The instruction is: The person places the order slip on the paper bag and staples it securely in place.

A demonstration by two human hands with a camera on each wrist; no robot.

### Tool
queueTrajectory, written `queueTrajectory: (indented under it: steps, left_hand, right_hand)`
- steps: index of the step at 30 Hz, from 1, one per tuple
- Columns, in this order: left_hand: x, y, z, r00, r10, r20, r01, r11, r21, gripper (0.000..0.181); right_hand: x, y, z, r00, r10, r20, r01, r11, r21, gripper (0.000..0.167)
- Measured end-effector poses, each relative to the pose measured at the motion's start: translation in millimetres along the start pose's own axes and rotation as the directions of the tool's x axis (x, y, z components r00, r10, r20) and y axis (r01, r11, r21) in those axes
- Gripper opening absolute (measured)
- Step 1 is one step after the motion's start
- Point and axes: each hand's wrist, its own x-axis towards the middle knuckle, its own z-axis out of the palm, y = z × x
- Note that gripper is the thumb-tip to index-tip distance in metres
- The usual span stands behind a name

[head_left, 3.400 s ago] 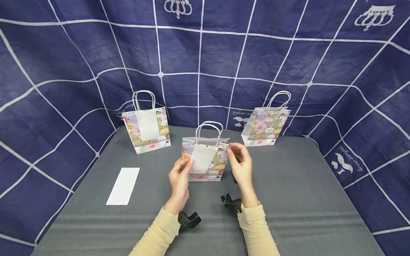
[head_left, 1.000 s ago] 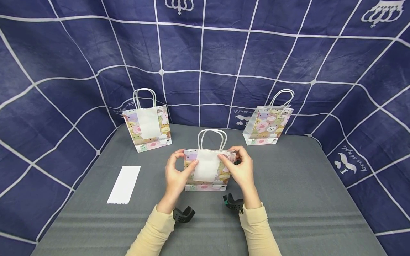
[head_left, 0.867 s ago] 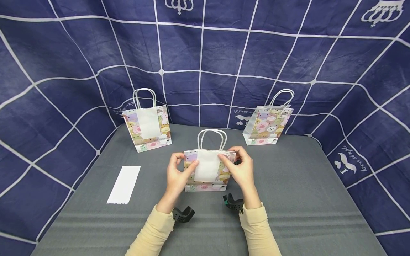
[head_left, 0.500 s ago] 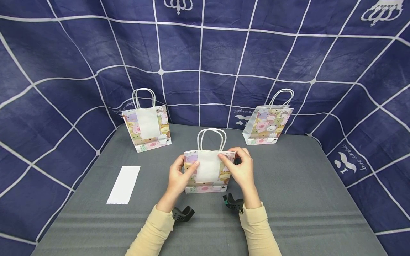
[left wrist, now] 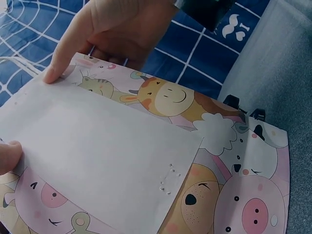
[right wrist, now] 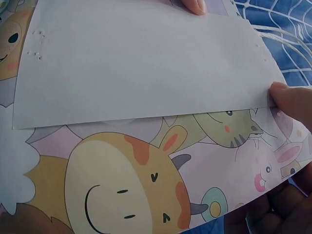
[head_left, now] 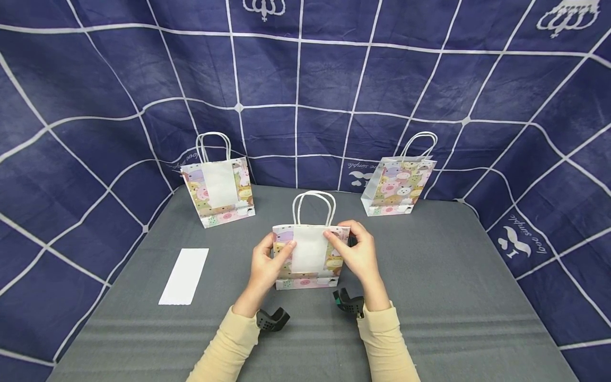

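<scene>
A small paper gift bag (head_left: 307, 283) with cartoon animals and twisted white handles (head_left: 315, 194) stands upright at the middle of the table. A white paper sheet (head_left: 309, 250) lies flat against its front, with small clear dots near its lower end in the left wrist view. My left hand (head_left: 263, 262) holds the bag's left side, thumb on the front beside the sheet. At the top right, my right hand (head_left: 359, 253) pinches the bag's rim. Its thumb (right wrist: 287, 100) presses the sheet's upper corner; its other fingers are behind the bag.
A matching bag with a white sheet on its front (head_left: 221, 185) stands at the back left. Another bag showing no sheet (head_left: 398, 185) is at the back right. A loose white strip (head_left: 184, 276) lies on the grey table (head_left: 453, 286) at left. Blue grid cloth (head_left: 324, 79) surrounds the table.
Since the oldest frame the bag has come nearer, its top looks flatter, and the sheet sits straighter. Both thumbs now press the front. Over the last half second almost nothing has moved.
</scene>
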Motion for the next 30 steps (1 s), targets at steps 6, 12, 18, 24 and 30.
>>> queueTrajectory:
  steps: [6,12,18,24,30]
  left_hand:
    - [0.0,1.4,0.1,1.000,-0.009,0.001,0.009,1.000,0.011,0.015]
    - [0.3,1.8,-0.1,1.000,-0.024,0.001,0.024,1.000,0.011,0.015]
    - [0.3,1.1,-0.9,0.999,-0.044,0.002,0.044,0.999,-0.002,0.016]
    - [0.0,1.5,-1.3,0.999,-0.049,0.004,0.049,0.999,-0.003,0.016]
    - [0.2,1.5,-1.2,0.999,-0.049,0.007,0.049,0.999,0.002,0.016]
  right_hand:
    - [1.3,2,-2,1.000,-0.016,0.019,0.015,1.000,0.025,0.016]
    - [6.5,18,-14,0.999,-0.014,0.034,0.007,0.983,0.183,0.008]
    - [11.1,43,-24,1.000,-0.001,0.000,0.001,0.973,0.230,0.032]
    - [13.0,92,-24,0.996,0.070,-0.055,-0.056,0.971,0.231,0.036]
    - [11.5,122,-22,0.989,0.103,-0.104,-0.075,0.967,0.244,0.036]
